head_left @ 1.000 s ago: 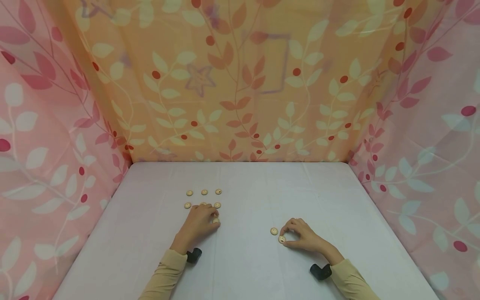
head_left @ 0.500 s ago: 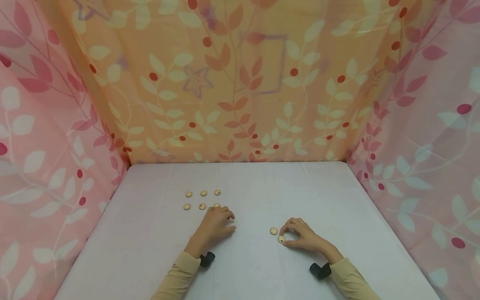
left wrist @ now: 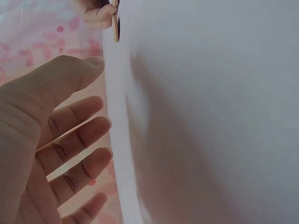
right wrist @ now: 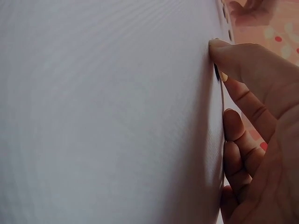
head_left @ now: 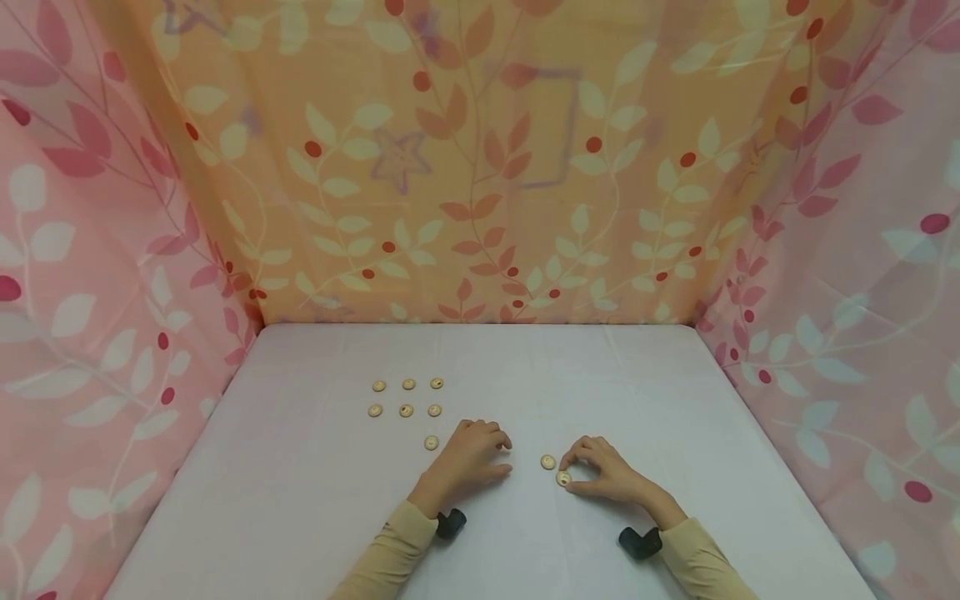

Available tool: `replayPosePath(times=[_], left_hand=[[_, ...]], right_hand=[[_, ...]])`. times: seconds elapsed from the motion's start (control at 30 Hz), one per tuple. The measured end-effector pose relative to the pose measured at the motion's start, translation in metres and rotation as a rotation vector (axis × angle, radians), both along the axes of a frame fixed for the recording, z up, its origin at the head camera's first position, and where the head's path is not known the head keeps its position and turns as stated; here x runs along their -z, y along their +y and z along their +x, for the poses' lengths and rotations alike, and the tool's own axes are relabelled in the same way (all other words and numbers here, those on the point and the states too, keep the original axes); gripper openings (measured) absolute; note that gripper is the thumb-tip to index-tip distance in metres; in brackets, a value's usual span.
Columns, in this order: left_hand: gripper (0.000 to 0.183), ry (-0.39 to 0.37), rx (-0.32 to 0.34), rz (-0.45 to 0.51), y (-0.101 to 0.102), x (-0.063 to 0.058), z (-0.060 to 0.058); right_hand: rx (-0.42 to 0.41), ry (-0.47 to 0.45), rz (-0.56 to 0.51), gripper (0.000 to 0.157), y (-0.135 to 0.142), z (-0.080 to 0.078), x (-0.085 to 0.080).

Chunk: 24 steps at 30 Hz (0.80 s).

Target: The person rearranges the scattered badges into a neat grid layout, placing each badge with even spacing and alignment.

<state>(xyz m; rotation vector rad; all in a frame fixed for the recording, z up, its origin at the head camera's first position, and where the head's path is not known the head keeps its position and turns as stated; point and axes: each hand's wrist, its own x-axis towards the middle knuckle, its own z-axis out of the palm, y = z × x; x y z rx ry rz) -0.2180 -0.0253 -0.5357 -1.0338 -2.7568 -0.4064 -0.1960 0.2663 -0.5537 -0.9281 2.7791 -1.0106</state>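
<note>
My left hand (head_left: 471, 454) hovers over the white table between the laid-out discs and my right hand. Its fingers are spread and loosely bent, and the left wrist view shows nothing between thumb and fingers. With thumb and forefinger, my right hand (head_left: 603, 473) pinches a small round wooden disc (head_left: 563, 479) with a dark mark on its face, close over the table. Just beyond it lies another wooden disc (head_left: 548, 462). A single disc (head_left: 431, 442) rests to the left of my left hand. In the right wrist view, my right thumb (right wrist: 233, 53) partly hides the pinched disc.
Two rows of three wooden discs each lie at the left, a back row (head_left: 408, 384) and a front row (head_left: 406, 411). The white table (head_left: 300, 500) is enclosed by a patterned orange curtain (head_left: 480, 167) behind and pink ones at the sides.
My left hand has let go of a disc below the front row and moved right, toward my right hand. The right hand keeps its pinch on its disc in the same spot.
</note>
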Motion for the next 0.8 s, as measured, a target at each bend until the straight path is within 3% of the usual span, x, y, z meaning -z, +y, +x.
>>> replayPosePath(times=[0.43, 0.8], left_hand=[[0.034, -0.076, 0.022, 0.001, 0.036, 0.004, 0.005], [0.032, -0.074, 0.03, -0.001, 0.05, 0.005, 0.005]], right_hand=[[-0.002, -0.003, 0.005, 0.021, 0.0, -0.002, 0.004], [0.0, -0.031, 0.017, 0.022, 0.0, -0.002, 0.001]])
